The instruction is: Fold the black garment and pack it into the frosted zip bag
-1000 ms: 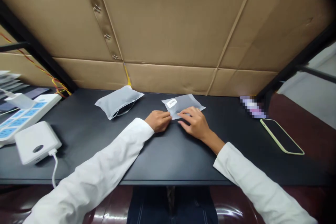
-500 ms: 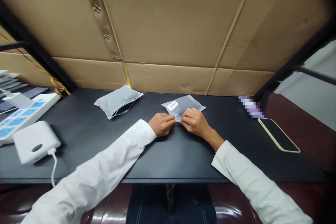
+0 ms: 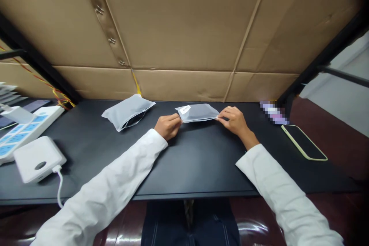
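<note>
A frosted zip pouch [image 3: 200,112] with a white barcode label [image 3: 185,110] lies at the middle of the black table, its near edge drawn straight between my hands. My left hand [image 3: 168,126] pinches the near left corner. With thumb and fingertips, my right hand [image 3: 233,120] grips the near right corner. What the pouch holds, if anything, cannot be made out. Left of my hands rests a second frosted pouch [image 3: 128,110], its mouth gaping toward the right front.
At the left are a white power strip [image 3: 54,113] and a white square device [image 3: 39,158] with a cable. A phone in a pale green case [image 3: 305,142] lies at the right, below a blurred-out item [image 3: 273,113]. Cardboard [image 3: 178,27] walls the back of the table [image 3: 190,161].
My hands have moved apart along the pouch's near edge, the right one travelling right to the corner. That edge is now stretched straight. The view has shifted slightly.
</note>
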The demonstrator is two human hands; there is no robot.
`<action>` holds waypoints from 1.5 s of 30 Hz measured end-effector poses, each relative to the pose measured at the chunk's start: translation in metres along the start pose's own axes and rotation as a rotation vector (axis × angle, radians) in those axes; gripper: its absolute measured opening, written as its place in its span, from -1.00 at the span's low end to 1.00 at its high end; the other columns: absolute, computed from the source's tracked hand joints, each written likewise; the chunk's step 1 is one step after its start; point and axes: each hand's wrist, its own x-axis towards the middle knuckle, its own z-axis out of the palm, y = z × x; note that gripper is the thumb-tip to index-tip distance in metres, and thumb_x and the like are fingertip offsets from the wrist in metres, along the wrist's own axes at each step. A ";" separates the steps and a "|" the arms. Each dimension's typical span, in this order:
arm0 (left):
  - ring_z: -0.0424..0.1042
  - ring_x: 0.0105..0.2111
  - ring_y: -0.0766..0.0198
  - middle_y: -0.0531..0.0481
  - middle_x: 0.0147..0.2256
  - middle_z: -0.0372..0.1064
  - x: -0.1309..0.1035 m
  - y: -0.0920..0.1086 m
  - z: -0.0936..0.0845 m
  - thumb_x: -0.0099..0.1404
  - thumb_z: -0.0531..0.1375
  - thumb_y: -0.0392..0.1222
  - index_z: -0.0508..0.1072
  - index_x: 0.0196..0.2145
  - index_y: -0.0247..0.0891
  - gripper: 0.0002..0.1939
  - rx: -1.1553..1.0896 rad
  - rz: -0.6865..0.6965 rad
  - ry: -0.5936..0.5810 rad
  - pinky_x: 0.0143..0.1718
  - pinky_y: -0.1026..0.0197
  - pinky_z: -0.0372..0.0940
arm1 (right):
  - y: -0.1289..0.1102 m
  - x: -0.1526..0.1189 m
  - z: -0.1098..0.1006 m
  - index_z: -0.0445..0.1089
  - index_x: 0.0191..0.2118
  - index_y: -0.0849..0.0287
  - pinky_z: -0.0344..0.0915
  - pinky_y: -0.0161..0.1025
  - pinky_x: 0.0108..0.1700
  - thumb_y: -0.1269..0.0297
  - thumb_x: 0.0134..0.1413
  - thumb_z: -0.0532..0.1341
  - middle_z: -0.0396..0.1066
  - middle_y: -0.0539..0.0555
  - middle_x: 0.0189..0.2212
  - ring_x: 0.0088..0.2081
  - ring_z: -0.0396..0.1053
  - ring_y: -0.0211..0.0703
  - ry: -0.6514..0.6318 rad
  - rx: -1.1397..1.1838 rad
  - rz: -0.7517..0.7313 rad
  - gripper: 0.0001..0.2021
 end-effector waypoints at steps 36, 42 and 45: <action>0.32 0.07 -0.12 -0.27 0.18 0.23 0.011 0.024 0.005 0.27 0.18 -0.18 0.41 0.01 -0.22 -0.66 0.181 0.058 -0.198 0.04 -0.13 0.25 | -0.060 0.002 0.025 0.50 -0.22 0.16 0.53 -0.13 -0.23 0.29 -0.04 0.32 0.52 0.11 -0.29 -0.35 0.51 -0.11 0.243 0.532 0.455 -0.79; 0.36 -0.06 -0.13 -0.35 0.11 0.28 0.018 0.033 0.016 0.24 0.24 -0.11 0.41 -0.02 -0.30 -0.62 0.259 -0.035 -0.273 -0.12 -0.09 0.26 | -0.072 0.005 0.026 0.51 -0.25 0.15 0.52 -0.15 -0.25 0.23 -0.06 0.37 0.54 0.09 -0.34 -0.34 0.52 -0.12 0.170 0.695 0.394 -0.79; 0.36 -0.11 -0.12 -0.35 0.03 0.31 0.019 0.035 0.020 0.23 0.24 -0.04 0.45 -0.13 -0.33 -0.66 0.326 -0.085 -0.269 -0.17 -0.06 0.24 | -0.075 0.005 0.029 0.52 -0.24 0.16 0.51 -0.18 -0.26 0.21 -0.04 0.37 0.54 0.10 -0.32 -0.33 0.51 -0.13 0.156 0.741 0.370 -0.79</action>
